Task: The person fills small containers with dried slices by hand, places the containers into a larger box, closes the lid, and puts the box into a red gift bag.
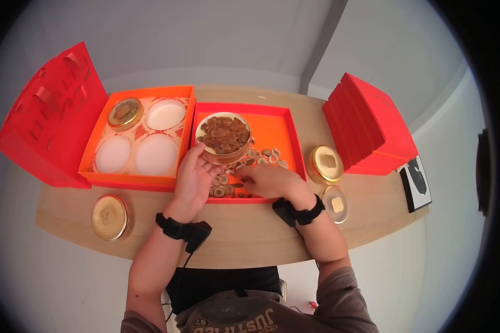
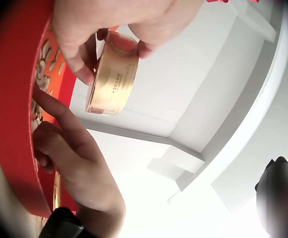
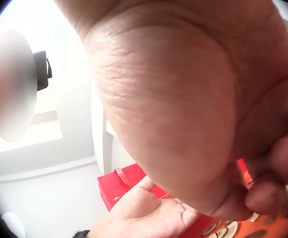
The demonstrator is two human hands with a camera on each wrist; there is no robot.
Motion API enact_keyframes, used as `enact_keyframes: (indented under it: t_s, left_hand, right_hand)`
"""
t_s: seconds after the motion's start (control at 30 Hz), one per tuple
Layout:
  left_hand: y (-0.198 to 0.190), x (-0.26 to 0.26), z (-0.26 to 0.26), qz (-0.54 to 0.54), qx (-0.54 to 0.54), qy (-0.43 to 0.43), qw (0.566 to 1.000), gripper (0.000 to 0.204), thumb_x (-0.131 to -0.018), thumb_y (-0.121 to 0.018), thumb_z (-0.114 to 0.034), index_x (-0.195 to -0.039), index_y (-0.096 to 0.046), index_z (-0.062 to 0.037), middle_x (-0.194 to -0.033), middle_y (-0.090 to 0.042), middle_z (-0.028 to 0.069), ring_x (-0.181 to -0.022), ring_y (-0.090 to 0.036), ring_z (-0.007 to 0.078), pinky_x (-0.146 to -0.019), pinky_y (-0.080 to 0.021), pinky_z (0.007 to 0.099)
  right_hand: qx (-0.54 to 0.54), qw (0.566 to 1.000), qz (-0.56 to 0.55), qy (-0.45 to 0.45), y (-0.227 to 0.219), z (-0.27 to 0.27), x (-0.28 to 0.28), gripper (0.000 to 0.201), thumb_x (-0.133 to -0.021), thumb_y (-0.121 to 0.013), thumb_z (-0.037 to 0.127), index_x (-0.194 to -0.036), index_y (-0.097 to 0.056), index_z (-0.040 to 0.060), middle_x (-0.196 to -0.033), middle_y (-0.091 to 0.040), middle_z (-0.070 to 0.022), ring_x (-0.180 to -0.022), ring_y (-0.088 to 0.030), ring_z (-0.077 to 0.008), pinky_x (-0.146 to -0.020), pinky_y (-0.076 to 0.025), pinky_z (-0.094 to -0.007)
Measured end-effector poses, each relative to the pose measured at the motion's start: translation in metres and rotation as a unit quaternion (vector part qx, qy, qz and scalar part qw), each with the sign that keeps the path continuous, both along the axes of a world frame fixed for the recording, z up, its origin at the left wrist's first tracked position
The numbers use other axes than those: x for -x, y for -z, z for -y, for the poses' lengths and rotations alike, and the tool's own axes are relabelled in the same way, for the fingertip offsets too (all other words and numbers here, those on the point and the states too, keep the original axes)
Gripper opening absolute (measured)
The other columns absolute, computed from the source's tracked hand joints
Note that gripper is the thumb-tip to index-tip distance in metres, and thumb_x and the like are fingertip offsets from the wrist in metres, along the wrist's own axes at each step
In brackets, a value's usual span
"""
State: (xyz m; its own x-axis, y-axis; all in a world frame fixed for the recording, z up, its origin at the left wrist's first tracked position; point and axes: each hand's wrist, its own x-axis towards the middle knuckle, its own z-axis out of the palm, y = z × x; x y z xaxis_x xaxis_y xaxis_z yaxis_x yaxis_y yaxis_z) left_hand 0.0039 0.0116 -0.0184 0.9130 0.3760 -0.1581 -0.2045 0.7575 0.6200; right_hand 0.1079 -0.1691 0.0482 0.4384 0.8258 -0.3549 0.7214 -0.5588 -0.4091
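My left hand [image 1: 193, 180] holds a round clear tub [image 2: 115, 74] between thumb and fingers, over the box tray. Brown dried pieces [image 1: 223, 134] fill the tub to its rim. My right hand [image 1: 269, 178] reaches down into the red tray with an orange floor [image 1: 275, 125], its fingers among the scattered pale ring-edged dried slices [image 1: 221, 190]. In the left wrist view the index finger of the right hand [image 2: 77, 153] stretches toward the slices while the other fingers bend. I cannot tell whether a slice is between its fingertips.
Left of the tray, an orange box [image 1: 141, 180] has round recesses, one with a filled tub [image 1: 125, 114]. Gold-lidded tubs stand at left [image 1: 110, 217] and right [image 1: 325, 165], with a clear lid [image 1: 335, 204] nearby. Red bags [image 1: 55, 119] and red boxes [image 1: 366, 125] flank them.
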Motion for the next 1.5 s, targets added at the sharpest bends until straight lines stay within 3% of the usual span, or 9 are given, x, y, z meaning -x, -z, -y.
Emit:
enact_keyframes:
  t_s: [0.27, 0.37, 0.43, 0.63, 0.87, 1.17, 1.37, 1.43, 1.5]
  left_hand:
    - [-0.005, 0.000, 0.002, -0.007, -0.001, -0.006, 1.000, 0.031, -0.103, -0.056, -0.036, -0.119, -0.057, -0.0086, -0.109, -0.066, 0.0086, -0.105, -0.061, 0.0207, -0.095, -0.049, 0.0389]
    - [-0.007, 0.001, 0.003, -0.011, 0.000, -0.007, 1.000, 0.031, -0.103, -0.056, -0.036, -0.119, -0.057, -0.0087, -0.110, -0.066, 0.0088, -0.106, -0.061, 0.0207, -0.095, -0.049, 0.0389]
    - [-0.005, 0.001, 0.002, -0.006, -0.002, -0.004, 1.000, 0.032, -0.104, -0.056, -0.036, -0.120, -0.057, -0.0087, -0.111, -0.065, 0.0093, -0.108, -0.061, 0.0208, -0.096, -0.049, 0.0389]
    - [-0.002, 0.000, 0.000, -0.002, -0.003, 0.003, 1.000, 0.032, -0.103, -0.056, -0.035, -0.121, -0.056, -0.0089, -0.114, -0.065, 0.0098, -0.110, -0.060, 0.0217, -0.097, -0.048, 0.0391]
    - [-0.007, 0.002, 0.002, -0.003, 0.008, -0.007, 1.000, 0.028, -0.103, -0.058, -0.032, -0.118, -0.057, -0.0081, -0.118, -0.065, 0.0088, -0.113, -0.060, 0.0212, -0.097, -0.048, 0.0420]
    - [-0.004, 0.001, 0.000, 0.002, 0.013, -0.001, 1.000, 0.028, -0.103, -0.058, -0.031, -0.118, -0.057, -0.0083, -0.117, -0.064, 0.0084, -0.113, -0.060, 0.0208, -0.097, -0.049, 0.0412]
    - [-0.005, 0.001, 0.000, 0.009, 0.005, 0.005, 1.000, 0.027, -0.103, -0.058, -0.031, -0.117, -0.057, -0.0089, -0.114, -0.064, 0.0075, -0.110, -0.060, 0.0201, -0.096, -0.049, 0.0413]
    - [-0.007, 0.002, 0.002, -0.008, -0.008, 0.005, 1.000, 0.034, -0.103, -0.056, -0.036, -0.124, -0.056, -0.0092, -0.113, -0.066, 0.0087, -0.110, -0.060, 0.0212, -0.098, -0.048, 0.0398]
    - [0.001, 0.001, -0.002, -0.004, -0.012, 0.019, 1.000, 0.034, -0.103, -0.056, -0.036, -0.124, -0.057, -0.0087, -0.114, -0.066, 0.0089, -0.110, -0.061, 0.0211, -0.098, -0.048, 0.0396]
  right_hand:
    - [0.080, 0.996, -0.009, 0.040, 0.004, 0.000, -0.008, 0.035, -0.097, -0.054, 0.029, -0.128, -0.068, 0.0255, -0.117, -0.073, -0.0036, -0.113, -0.068, -0.0246, -0.100, -0.047, -0.0439]
    - [0.071, 0.997, 0.004, 0.033, 0.006, 0.001, -0.010, 0.031, -0.096, -0.055, 0.031, -0.122, -0.071, 0.0238, -0.115, -0.073, -0.0018, -0.112, -0.068, -0.0237, -0.099, -0.047, -0.0442]
    - [0.026, 0.998, 0.017, 0.057, 0.009, 0.002, -0.010, 0.027, -0.093, -0.061, 0.028, -0.115, -0.070, 0.0159, -0.097, -0.075, -0.0041, -0.097, -0.071, -0.0215, -0.089, -0.051, -0.0391]
    - [0.046, 0.994, 0.096, 0.027, 0.000, -0.005, 0.005, 0.027, -0.091, -0.068, 0.031, -0.112, -0.069, 0.0139, -0.093, -0.075, -0.0056, -0.091, -0.073, -0.0236, -0.078, -0.055, -0.0387]
    - [0.001, 0.998, 0.057, 0.019, 0.017, -0.007, -0.001, 0.024, -0.088, -0.070, 0.024, -0.108, -0.071, 0.0116, -0.094, -0.075, -0.0093, -0.090, -0.073, -0.0276, -0.080, -0.056, -0.0414]
    - [0.022, 0.994, 0.111, 0.012, 0.003, -0.009, 0.001, 0.023, -0.093, -0.062, 0.025, -0.109, -0.073, 0.0129, -0.095, -0.075, -0.0056, -0.091, -0.073, -0.0226, -0.077, -0.055, -0.0388]
    - [-0.002, 0.980, -0.183, 0.080, -0.044, 0.005, -0.004, 0.023, -0.099, -0.060, 0.022, -0.111, -0.068, 0.0038, -0.087, -0.071, -0.0032, -0.083, -0.068, -0.0126, -0.074, -0.053, -0.0304]
    - [-0.263, 0.943, -0.205, -0.001, -0.019, 0.016, -0.019, 0.020, -0.097, -0.065, 0.021, -0.106, -0.068, 0.0032, -0.082, -0.067, -0.0056, -0.080, -0.064, -0.0110, -0.069, -0.050, -0.0272]
    - [-0.290, 0.936, -0.195, 0.040, -0.038, 0.016, -0.013, 0.019, -0.098, -0.065, 0.019, -0.106, -0.068, 0.0020, -0.081, -0.067, -0.0060, -0.077, -0.062, -0.0106, -0.068, -0.049, -0.0275]
